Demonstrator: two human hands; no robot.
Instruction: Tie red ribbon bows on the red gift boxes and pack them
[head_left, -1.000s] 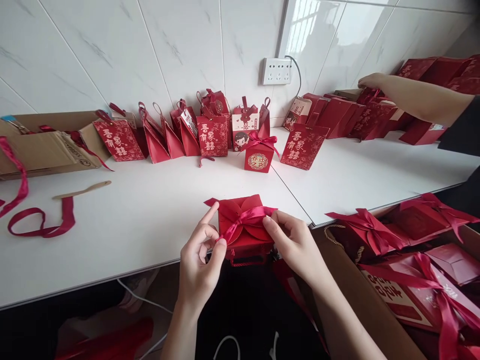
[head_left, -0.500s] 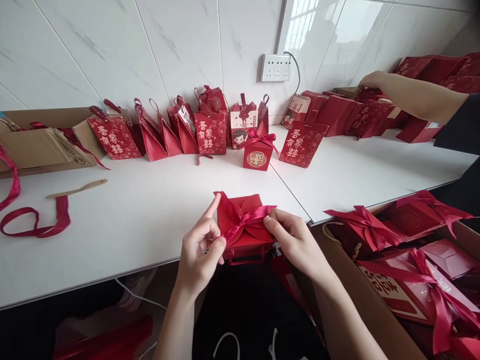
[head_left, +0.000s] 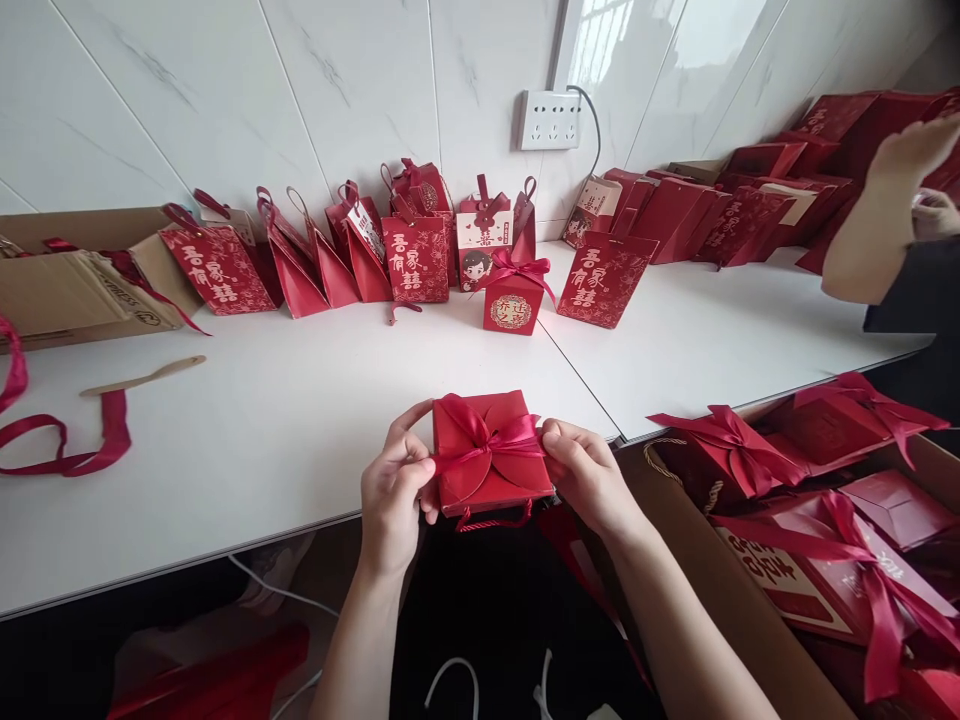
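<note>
A red gift box (head_left: 491, 490) with a cord handle lies at the table's front edge, between my two hands. Across its folded top flaps runs a magenta ribbon (head_left: 510, 437) knotted into a bow. My left hand (head_left: 396, 490) is closed at the box's left side, pinching one end of the ribbon between thumb and fingers. At the right side my right hand (head_left: 589, 470) pinches the ribbon where it leaves the bow. The undersides of both hands' fingers are partly hidden.
Red bags and boxes line the wall behind, one small bowed box (head_left: 513, 305) in front. A carton (head_left: 667, 560) of bowed boxes stands right. Left are a wooden stick (head_left: 146, 377), loose ribbon (head_left: 112, 430) and an open carton (head_left: 67, 290). Another person's arm (head_left: 870, 230) reaches in, upper right.
My left hand has lowered its raised finger and drawn slightly away from the bow, and the left ribbon part now lies lower. The other person's arm has moved right and been raised.
</note>
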